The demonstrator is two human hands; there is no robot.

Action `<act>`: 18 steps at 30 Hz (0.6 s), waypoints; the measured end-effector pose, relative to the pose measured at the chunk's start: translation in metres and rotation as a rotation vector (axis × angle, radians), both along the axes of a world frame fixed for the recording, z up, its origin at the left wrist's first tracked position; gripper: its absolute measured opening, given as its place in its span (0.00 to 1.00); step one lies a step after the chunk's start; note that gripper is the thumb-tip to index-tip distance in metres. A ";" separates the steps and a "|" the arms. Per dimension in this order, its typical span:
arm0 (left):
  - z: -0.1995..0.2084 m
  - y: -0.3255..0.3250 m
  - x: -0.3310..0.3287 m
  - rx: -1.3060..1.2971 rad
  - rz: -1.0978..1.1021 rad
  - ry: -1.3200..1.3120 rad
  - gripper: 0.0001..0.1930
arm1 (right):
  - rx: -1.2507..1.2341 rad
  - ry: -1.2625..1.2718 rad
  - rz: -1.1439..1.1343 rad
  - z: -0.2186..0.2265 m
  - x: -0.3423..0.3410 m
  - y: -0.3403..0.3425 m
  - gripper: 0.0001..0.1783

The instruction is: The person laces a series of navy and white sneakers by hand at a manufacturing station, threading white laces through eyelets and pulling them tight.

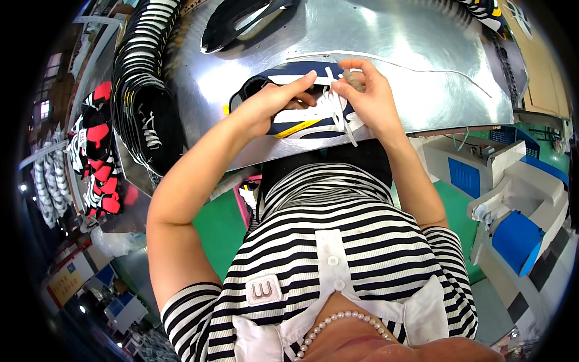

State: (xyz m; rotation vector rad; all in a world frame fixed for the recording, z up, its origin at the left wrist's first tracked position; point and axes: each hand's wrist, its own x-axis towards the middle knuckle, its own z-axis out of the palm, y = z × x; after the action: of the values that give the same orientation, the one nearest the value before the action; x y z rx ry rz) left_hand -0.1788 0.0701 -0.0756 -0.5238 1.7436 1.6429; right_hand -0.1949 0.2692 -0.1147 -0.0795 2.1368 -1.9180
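A navy and white shoe upper [295, 129] with a yellow stripe lies on its side on the metal table [437, 99], close to the front edge. White shoelace [338, 114] runs through its eyelets, with ends hanging toward me. My right hand [373, 99] is over the laced part, thumb and forefinger pinched on the shoelace; one finger wears a beige wrap. At the shoe's opening is my left hand [271, 107], its thumb stretched out and apart from the fingers, which dip partly inside and are partly hidden.
A loose white lace [416, 67] stretches across the table beyond my right hand. Farther back lies a black upper [232, 27]. Long stacked rows of black uppers [136, 72] curve along the left, beside red, white and black ones [102, 157]. A machine with blue panels [515, 241] stands at right.
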 end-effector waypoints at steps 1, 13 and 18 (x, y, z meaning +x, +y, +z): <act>0.003 0.006 0.001 -0.002 0.008 0.052 0.29 | 0.034 -0.013 0.021 0.007 0.002 -0.001 0.22; -0.005 0.035 0.025 -0.260 0.159 0.617 0.10 | 0.177 0.258 0.155 0.021 0.017 0.013 0.21; -0.012 0.032 0.027 -0.357 0.169 0.637 0.10 | 0.212 0.378 0.153 0.022 0.019 0.025 0.11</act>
State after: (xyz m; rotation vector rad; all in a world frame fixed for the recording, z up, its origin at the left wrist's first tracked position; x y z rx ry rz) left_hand -0.1518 0.1025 -0.0879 -0.3257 2.5488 1.7400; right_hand -0.1760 0.2942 -0.0922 -0.5875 2.4749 -1.6838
